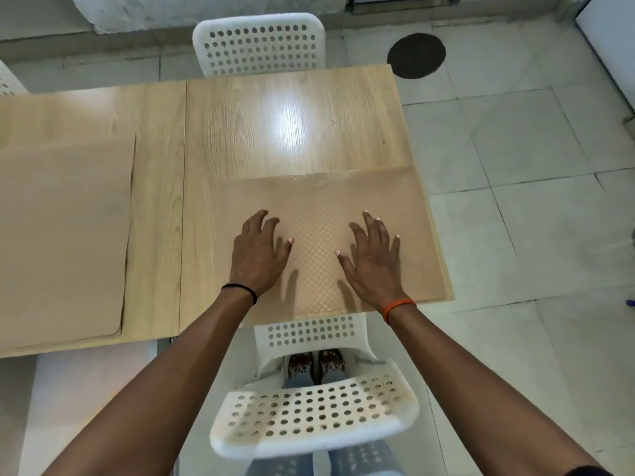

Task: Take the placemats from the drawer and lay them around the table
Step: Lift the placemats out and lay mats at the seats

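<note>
- A placemat [330, 235] lies on the table [275, 125] at its near right corner, its right and near edges along the table's edges.
- The left hand [257, 252] and right hand [372, 255] are over this placemat, side by side and apart, fingers spread.
- A stack of placemats [62, 235] lies on the left part of the table, well apart from the first.
- One chair [316, 413] stands at the near side, below the hands; another chair [259, 42] stands at the far side, opposite.
- A round mat [416, 56] lies on the floor beyond the table's far right corner.
</note>
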